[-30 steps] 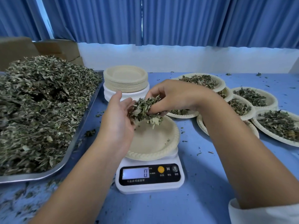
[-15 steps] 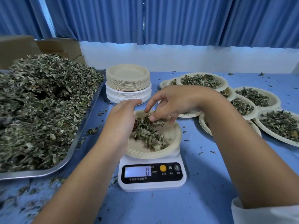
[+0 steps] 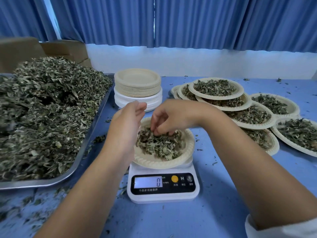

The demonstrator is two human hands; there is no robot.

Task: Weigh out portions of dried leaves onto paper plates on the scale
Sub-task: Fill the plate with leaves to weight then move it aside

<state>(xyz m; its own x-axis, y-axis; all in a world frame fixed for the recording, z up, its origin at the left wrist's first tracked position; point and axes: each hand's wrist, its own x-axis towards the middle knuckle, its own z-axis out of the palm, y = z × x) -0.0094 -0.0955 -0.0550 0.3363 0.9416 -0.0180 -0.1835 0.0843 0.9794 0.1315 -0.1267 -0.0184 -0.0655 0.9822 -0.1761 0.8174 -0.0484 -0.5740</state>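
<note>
Tray (image 3: 82, 152): bare metal, smooth rim with dull shine. Leaf heap (image 3: 42, 109) in it looked dry, crinkled, matt. Dried leaves (image 3: 159, 145) on weighing plate (image 3: 187, 152) looked same. Plate itself was cream pressed paper, matt, with embossed rim. Plate stack (image 3: 137, 83): I noted upper ones in same cream paper, lower ones whiter.

Scale (image 3: 163, 198): white plastic, smooth, slightly glossy, with black glossy front panel (image 3: 181, 188). Table cover (image 3: 214, 194) was blue and matt; I couldn't tell cloth from sheet. Curtain (image 3: 205, 23): blue cloth, pleated, faint sheen. Boxes (image 3: 20, 48): brown cardboard, matt. Sleeve (image 3: 283, 229): white cloth.
</note>
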